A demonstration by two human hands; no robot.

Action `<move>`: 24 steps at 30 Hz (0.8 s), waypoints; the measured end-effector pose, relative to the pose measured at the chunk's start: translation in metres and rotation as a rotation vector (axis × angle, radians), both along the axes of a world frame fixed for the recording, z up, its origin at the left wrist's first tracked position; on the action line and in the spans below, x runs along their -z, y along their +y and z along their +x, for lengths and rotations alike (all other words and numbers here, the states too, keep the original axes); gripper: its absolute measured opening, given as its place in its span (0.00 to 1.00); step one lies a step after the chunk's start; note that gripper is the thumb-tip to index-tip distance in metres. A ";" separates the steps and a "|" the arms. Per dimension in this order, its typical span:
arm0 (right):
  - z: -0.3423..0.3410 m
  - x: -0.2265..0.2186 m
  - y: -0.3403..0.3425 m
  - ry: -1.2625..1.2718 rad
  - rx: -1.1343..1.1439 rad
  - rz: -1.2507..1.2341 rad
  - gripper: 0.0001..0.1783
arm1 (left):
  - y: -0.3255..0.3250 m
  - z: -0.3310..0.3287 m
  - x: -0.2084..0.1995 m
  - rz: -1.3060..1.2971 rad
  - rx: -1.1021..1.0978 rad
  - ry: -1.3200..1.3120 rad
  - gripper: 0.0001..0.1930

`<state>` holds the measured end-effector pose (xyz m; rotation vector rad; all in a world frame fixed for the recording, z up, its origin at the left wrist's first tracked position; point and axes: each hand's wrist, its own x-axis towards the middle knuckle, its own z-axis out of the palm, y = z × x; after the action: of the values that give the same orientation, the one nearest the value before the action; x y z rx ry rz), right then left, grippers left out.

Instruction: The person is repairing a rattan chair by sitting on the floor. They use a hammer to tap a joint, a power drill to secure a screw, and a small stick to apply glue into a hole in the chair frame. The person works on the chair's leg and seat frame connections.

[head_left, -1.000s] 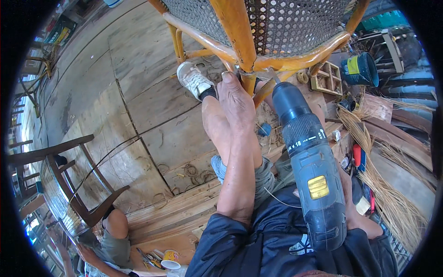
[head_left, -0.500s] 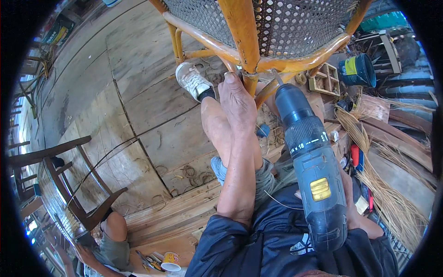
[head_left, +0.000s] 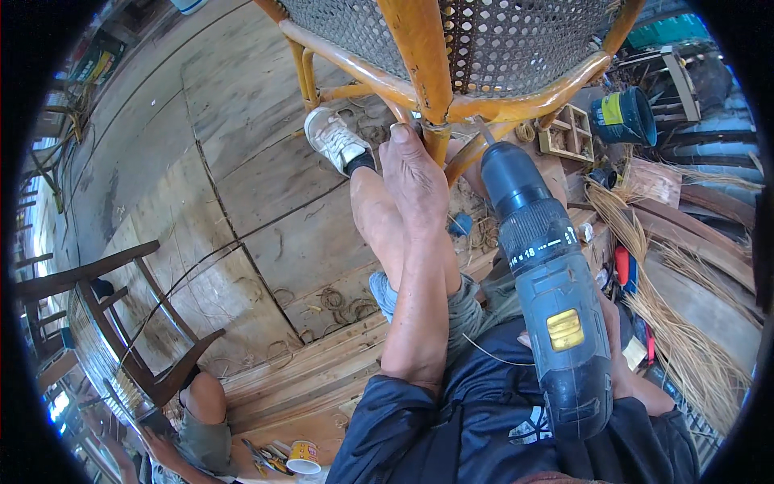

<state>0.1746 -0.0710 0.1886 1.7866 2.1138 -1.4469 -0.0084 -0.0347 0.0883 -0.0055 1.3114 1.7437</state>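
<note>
A varnished cane chair (head_left: 516, 106) with woven mesh fills the top of the view, its orange-brown frame towards me. My left hand (head_left: 417, 173) is closed round the chair near the joint of the leg (head_left: 436, 147), thumb up; most of its fingers are hidden. In front of my torso is a dark blue-grey cordless drill (head_left: 556, 298) with a yellow switch on top. The drill's thin bit points up and left, its tip at or very near the seat rail. My right hand (head_left: 525, 340) holds the drill from below, mostly covered by its body; only fingertips show.
On the right lie a wooden divided box (head_left: 567, 133), a dark bucket (head_left: 625, 118) and bundled cane strands (head_left: 685, 347). At lower left another person (head_left: 201, 427) sits by a dark wooden chair (head_left: 121, 331). Pliers (head_left: 266, 458) and a paper cup (head_left: 303, 457) lie nearby.
The drill's rear end has shifted slightly to the right, while its bit stays by the seat rail. My left hand keeps its place on the chair.
</note>
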 end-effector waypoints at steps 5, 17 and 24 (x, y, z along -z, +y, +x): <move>-0.006 -0.001 -0.001 0.011 0.026 -0.017 0.28 | -0.003 -0.002 0.001 0.015 -0.017 -0.009 0.24; -0.005 0.003 0.001 0.012 -0.008 0.016 0.27 | 0.000 0.001 -0.001 0.072 0.005 -0.053 0.24; -0.001 0.008 -0.002 0.093 0.041 0.028 0.28 | 0.002 0.005 0.001 0.111 0.015 -0.084 0.23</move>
<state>0.1737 -0.0728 0.1810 1.8165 2.1632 -1.5479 -0.0029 -0.0324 0.0872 -0.0054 1.1500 1.7820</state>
